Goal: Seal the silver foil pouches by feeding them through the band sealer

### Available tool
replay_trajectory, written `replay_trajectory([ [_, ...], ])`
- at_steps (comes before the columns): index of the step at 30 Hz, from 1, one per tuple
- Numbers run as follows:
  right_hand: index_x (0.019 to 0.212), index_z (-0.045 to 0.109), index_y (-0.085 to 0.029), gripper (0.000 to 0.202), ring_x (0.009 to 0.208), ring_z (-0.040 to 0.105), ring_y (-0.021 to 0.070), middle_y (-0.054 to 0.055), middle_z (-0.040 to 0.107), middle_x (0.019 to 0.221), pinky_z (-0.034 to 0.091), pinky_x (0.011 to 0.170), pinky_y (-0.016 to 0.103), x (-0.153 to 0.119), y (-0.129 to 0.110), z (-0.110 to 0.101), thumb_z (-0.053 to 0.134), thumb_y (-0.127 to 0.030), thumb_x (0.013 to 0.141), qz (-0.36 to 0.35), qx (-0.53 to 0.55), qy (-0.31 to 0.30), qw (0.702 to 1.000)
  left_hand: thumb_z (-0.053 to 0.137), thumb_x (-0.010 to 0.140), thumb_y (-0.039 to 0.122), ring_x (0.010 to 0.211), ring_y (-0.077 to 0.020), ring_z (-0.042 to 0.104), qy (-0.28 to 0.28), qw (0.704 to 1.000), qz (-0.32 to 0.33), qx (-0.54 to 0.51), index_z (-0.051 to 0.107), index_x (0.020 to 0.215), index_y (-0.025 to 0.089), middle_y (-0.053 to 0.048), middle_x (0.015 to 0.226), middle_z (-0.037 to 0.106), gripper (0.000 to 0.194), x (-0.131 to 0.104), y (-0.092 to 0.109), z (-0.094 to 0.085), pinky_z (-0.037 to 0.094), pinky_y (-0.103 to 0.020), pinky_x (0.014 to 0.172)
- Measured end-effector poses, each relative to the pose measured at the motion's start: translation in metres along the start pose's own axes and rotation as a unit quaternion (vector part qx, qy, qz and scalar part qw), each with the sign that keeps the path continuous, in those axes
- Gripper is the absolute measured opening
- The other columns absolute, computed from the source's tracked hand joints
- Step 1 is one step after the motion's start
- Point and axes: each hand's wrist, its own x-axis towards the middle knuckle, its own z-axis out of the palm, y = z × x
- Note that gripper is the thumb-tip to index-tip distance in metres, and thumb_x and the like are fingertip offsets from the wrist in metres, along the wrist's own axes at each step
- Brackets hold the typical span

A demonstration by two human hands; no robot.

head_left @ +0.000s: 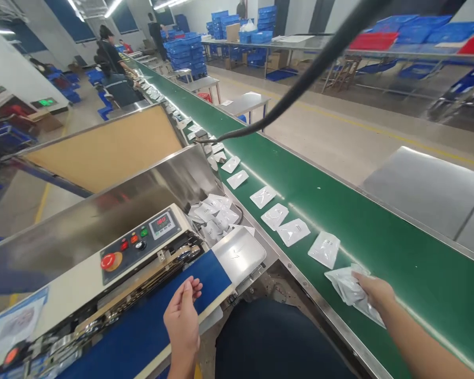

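Observation:
My right hand (pixel 377 292) grips white pouches (pixel 345 284) at the near part of the green conveyor belt (pixel 300 189); at least two seem to overlap there. Its fingertips are partly hidden behind the plastic. Just beyond it, a flat white pouch (pixel 324 249) lies on the belt, first in a row of several leading away. My left hand (pixel 184 310) hovers over the blue belt (pixel 209 276) of a sealing machine, fingers curled in against the thumb, with nothing visible in them. A heap of white pouches (pixel 217 216) sits behind the machine's metal end plate (pixel 240 252).
The machine's control panel (pixel 140 245) has a red stop button and a lit display. A black cable (pixel 284 100) crosses the upper view. Co-workers (pixel 118 79) sit farther along the conveyor. Stacked blue crates (pixel 186 55) and a metal table (pixel 430 195) stand across the conveyor.

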Motion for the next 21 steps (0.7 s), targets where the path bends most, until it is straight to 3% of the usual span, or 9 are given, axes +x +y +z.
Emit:
replay_trajectory([
  [2,0.122,0.082,-0.016,0.063,0.114,0.075,0.0538,0.033,0.078,0.118,0.062,0.088,0.062,-0.002,-0.009,-0.002,0.074,-0.059,0.077,0.010,-0.025,-0.029,0.999,0.086,0.076,0.068,0.090,-0.0298,0.079,0.000,1.000,0.013,-0.005,0.084,0.106,0.014,-0.015,0.105,0.084,0.062,0.000,0.000,-0.002,0.066,-0.049,0.086],
  [5,0.127,0.081,-0.011,0.076,0.121,0.071,0.0527,0.031,0.078,0.120,0.059,0.100,0.061,-0.009,-0.057,-0.007,0.068,-0.070,0.081,-0.086,-0.018,-0.029,0.996,0.087,0.074,0.072,0.088,-0.0295,0.079,0.012,1.000,0.026,-0.007,0.085,0.105,0.012,-0.016,0.102,0.084,0.067,0.001,-0.003,-0.008,0.066,-0.046,0.081],
  [8,0.129,0.079,-0.009,0.085,0.112,0.073,0.0487,0.027,0.081,0.103,0.058,0.098,0.057,-0.032,-0.153,-0.013,0.068,-0.078,0.081,-0.216,0.030,-0.008,0.976,0.086,0.074,0.074,0.086,-0.0299,0.079,0.023,0.999,0.036,-0.007,0.086,0.104,0.012,-0.017,0.100,0.084,0.069,0.002,-0.006,-0.017,0.067,-0.045,0.079],
  [11,0.129,0.079,-0.008,0.085,0.096,0.076,0.0388,0.018,0.081,0.087,0.058,0.089,0.046,-0.083,-0.276,-0.003,0.068,-0.079,0.083,-0.345,0.064,-0.034,0.936,0.084,0.076,0.075,0.087,-0.0307,0.080,0.031,0.999,0.039,-0.008,0.087,0.104,0.012,-0.018,0.100,0.084,0.069,0.004,-0.006,-0.026,0.068,-0.045,0.079],
  [14,0.129,0.079,-0.014,0.074,0.088,0.076,0.0309,0.010,0.081,0.083,0.056,0.083,0.037,-0.157,-0.393,0.038,0.071,-0.073,0.085,-0.461,0.044,-0.133,0.877,0.085,0.075,0.075,0.087,-0.0315,0.082,0.052,0.998,0.033,-0.017,0.087,0.103,0.012,-0.018,0.100,0.085,0.069,0.009,-0.005,-0.038,0.069,-0.043,0.078],
  [16,0.130,0.078,-0.013,0.069,0.093,0.077,0.0306,0.011,0.082,0.090,0.055,0.084,0.034,-0.211,-0.449,0.080,0.078,-0.065,0.084,-0.529,0.023,-0.183,0.828,0.087,0.073,0.075,0.085,-0.0325,0.082,0.073,0.996,0.032,-0.032,0.088,0.100,0.012,-0.017,0.097,0.085,0.068,0.013,-0.006,-0.048,0.071,-0.042,0.076],
  [18,0.124,0.081,-0.017,0.058,0.102,0.077,0.0316,0.013,0.083,0.101,0.055,0.090,0.034,-0.261,-0.483,0.128,0.084,-0.056,0.081,-0.570,0.016,-0.192,0.799,0.088,0.071,0.074,0.082,-0.0330,0.083,0.104,0.993,0.036,-0.048,0.088,0.097,0.013,-0.017,0.095,0.086,0.066,0.014,-0.007,-0.058,0.071,-0.042,0.073],
  [21,0.138,0.073,-0.021,0.054,0.118,0.072,0.0306,0.012,0.080,0.123,0.053,0.102,0.037,-0.309,-0.493,0.187,0.073,-0.048,0.091,-0.586,0.032,-0.186,0.788,0.088,0.075,0.070,0.078,-0.0314,0.083,0.178,0.981,0.048,-0.066,0.088,0.096,0.015,-0.014,0.090,0.085,0.059,0.010,-0.012,-0.072,0.072,-0.040,0.075],
])
